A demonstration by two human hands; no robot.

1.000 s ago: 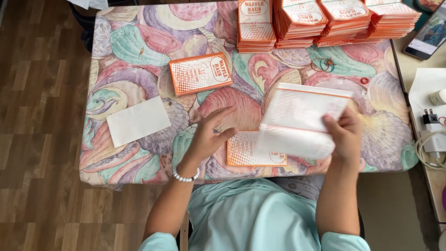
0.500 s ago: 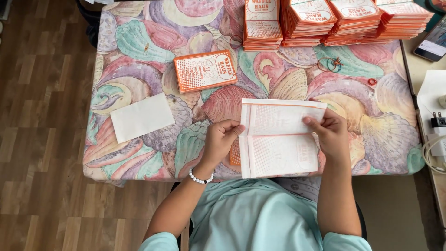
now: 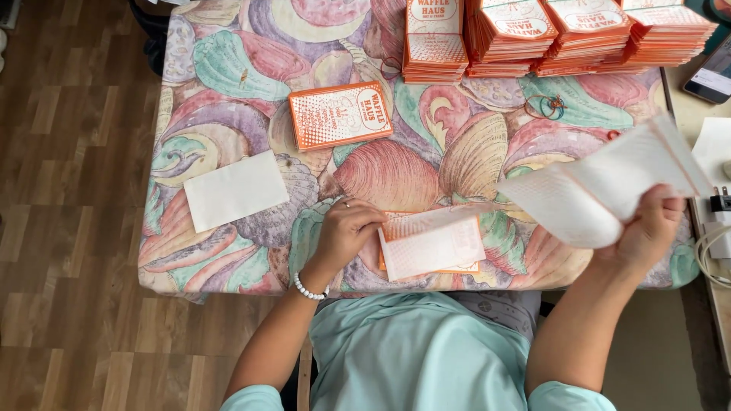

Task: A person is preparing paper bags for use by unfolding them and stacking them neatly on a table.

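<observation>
My left hand (image 3: pixel 346 232) rests on the left edge of a small orange-and-white printed sheet pile (image 3: pixel 434 245) at the near edge of the table. My right hand (image 3: pixel 646 228) is raised at the right, holding a bent bundle of white sheets (image 3: pixel 601 186) with fine orange print above the table. A bead bracelet circles my left wrist.
A shell-patterned cloth covers the table (image 3: pixel 228 68). A single orange printed pack (image 3: pixel 339 114) lies mid-table, and several tall orange stacks (image 3: pixel 548 34) line the far edge. A blank white paper (image 3: pixel 234 190) lies at left. A phone (image 3: pixel 710 74) and cable (image 3: pixel 712 251) sit at right.
My right hand has lifted the white sheets off the pile and swung them up to the right. My left hand moved onto the pile that stays on the table.
</observation>
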